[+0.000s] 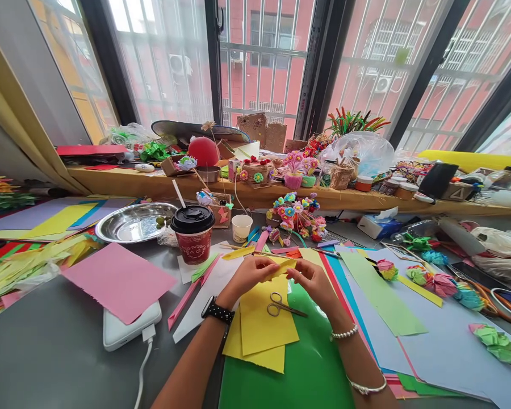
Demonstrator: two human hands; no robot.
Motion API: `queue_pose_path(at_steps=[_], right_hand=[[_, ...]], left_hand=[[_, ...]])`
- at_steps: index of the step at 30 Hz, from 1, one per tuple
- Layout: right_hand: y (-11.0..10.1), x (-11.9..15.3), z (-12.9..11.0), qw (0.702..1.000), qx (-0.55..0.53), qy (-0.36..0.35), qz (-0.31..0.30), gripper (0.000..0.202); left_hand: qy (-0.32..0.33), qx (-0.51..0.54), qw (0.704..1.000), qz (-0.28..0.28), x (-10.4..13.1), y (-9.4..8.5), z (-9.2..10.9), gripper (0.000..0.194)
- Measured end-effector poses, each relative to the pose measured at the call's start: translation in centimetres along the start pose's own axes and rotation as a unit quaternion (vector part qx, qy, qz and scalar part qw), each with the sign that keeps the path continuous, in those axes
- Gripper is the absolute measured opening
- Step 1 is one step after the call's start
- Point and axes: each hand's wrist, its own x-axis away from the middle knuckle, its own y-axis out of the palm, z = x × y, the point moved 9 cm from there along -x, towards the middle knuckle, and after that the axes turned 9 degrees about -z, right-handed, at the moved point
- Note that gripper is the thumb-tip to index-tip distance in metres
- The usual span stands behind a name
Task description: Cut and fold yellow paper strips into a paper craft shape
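Observation:
Between my two hands is a small piece of yellow paper (286,266), raised above the work surface. My left hand (250,276), with a watch at the wrist, pinches its left end. At its right end the fingers of my right hand (314,282) are closed on the paper. Below them, yellow paper sheets (264,326) overlap on a glossy green mat (315,369). Small metal scissors (286,305) lie across the sheets, closed, blades pointing right over the mat.
A lidded drink cup (193,238), a steel plate (128,224) and a white paper cup (241,228) stand beyond my left hand. Pink paper (121,278) covers part of a white power bank (132,329) with a cable. Coloured sheets (378,289) and crumpled paper flowers (443,284) lie right.

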Motion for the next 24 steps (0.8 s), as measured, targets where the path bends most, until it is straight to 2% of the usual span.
queue_pose_path(at_steps=[6, 12, 17, 24], right_hand=[[0.2, 0.0, -0.1, 0.999, -0.039, 0.009, -0.006, 0.022], [0.2, -0.1, 0.3, 0.998, -0.054, 0.026, 0.010, 0.021], [0.3, 0.0, 1.0, 0.996, -0.066, 0.043, 0.031, 0.021], [0.2, -0.1, 1.4, 0.996, -0.060, 0.051, 0.037, 0.022]], left_hand=[[-0.018, 0.002, 1.000, 0.008, -0.2, 0.1, -0.6, 0.030], [0.011, -0.066, 0.997, 0.045, -0.2, -0.2, -0.2, 0.031], [0.039, -0.103, 0.993, 0.037, -0.4, 0.3, -0.3, 0.030], [0.038, -0.154, 0.987, 0.037, -0.7, 0.4, -0.9, 0.030]])
